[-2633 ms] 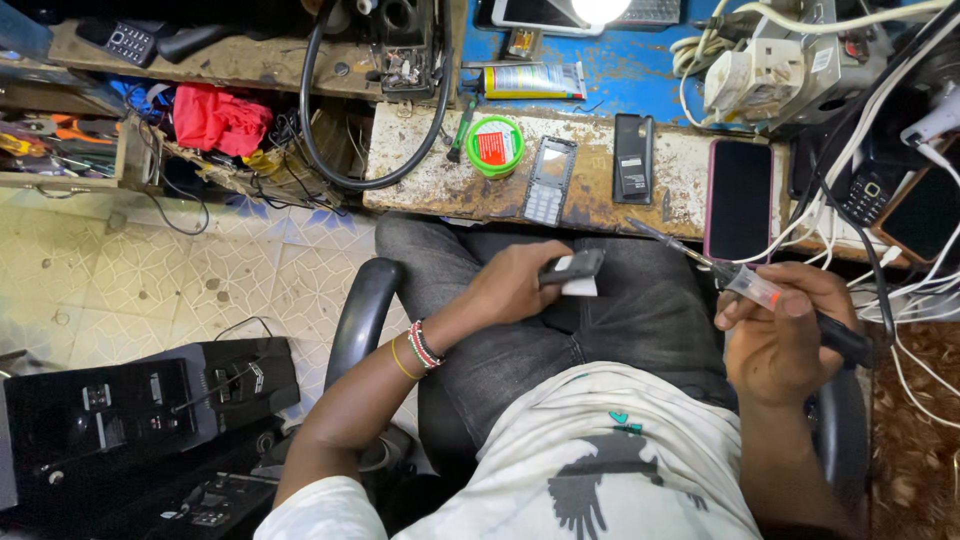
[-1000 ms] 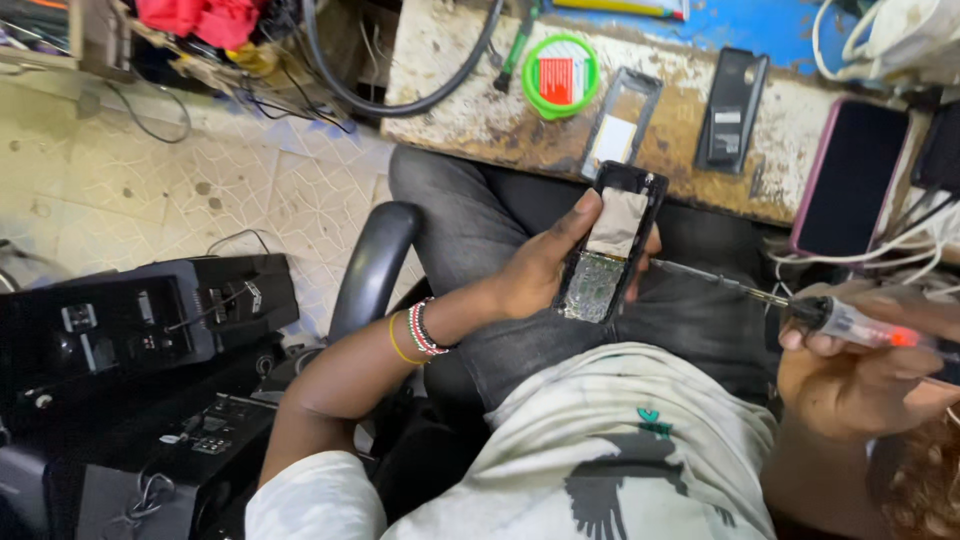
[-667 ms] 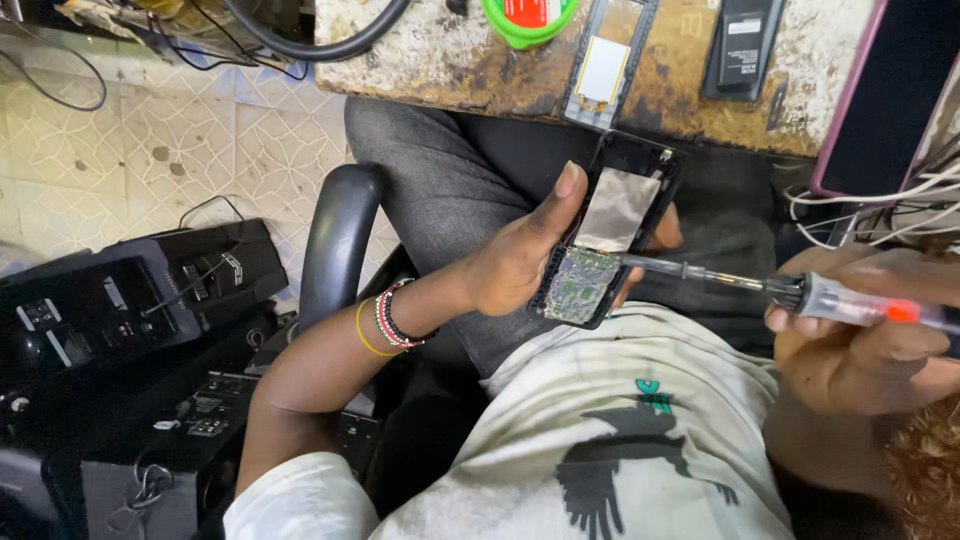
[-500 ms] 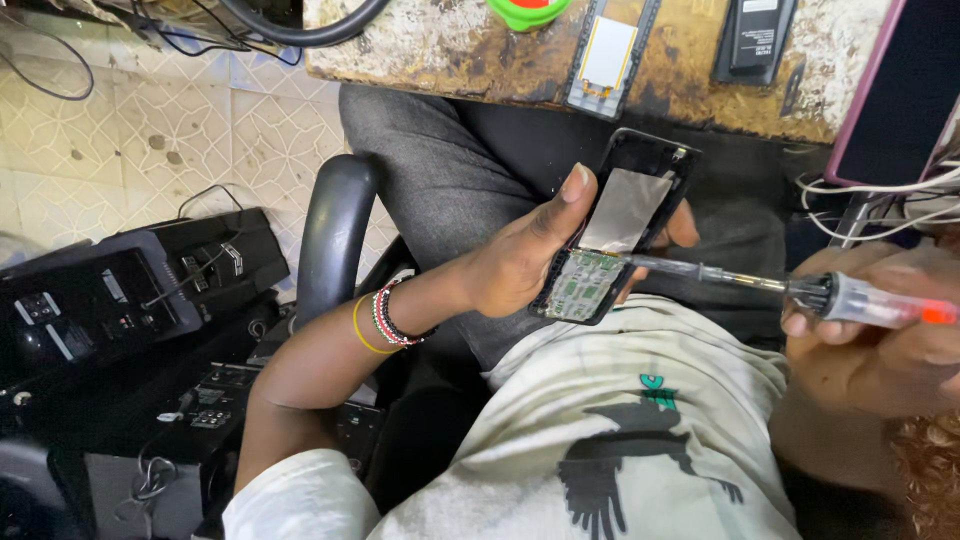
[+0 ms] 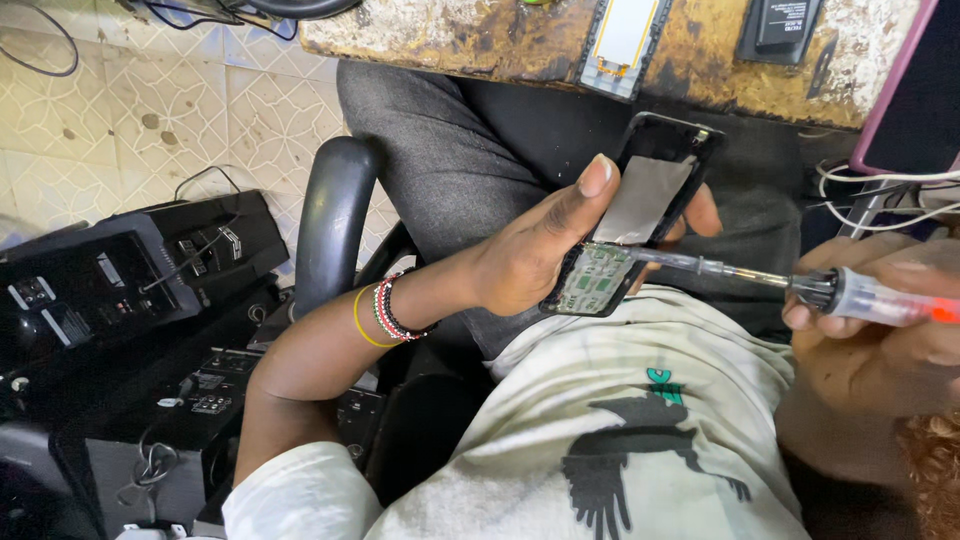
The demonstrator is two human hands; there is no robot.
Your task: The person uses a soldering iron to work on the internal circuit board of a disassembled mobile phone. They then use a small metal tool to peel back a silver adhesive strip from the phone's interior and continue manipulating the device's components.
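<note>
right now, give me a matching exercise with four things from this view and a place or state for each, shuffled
Things:
1. opened black phone with bare green circuit board
2. clear-handled screwdriver
3. red, white and black beaded bracelet
4. black chair armrest

Places or states:
a. on the left wrist
b. held in the left hand
c. beside the left forearm, above the tiled floor
d. gripped in the right hand, tip at the board

Pairs: 1-b, 2-d, 3-a, 4-c

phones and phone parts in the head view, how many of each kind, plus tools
opened phone in the left hand: 1
phone frame with pale panel on the bench: 1
black phone on the bench: 1
pink-edged phone at right: 1
screwdriver in the right hand: 1
total: 5
</note>
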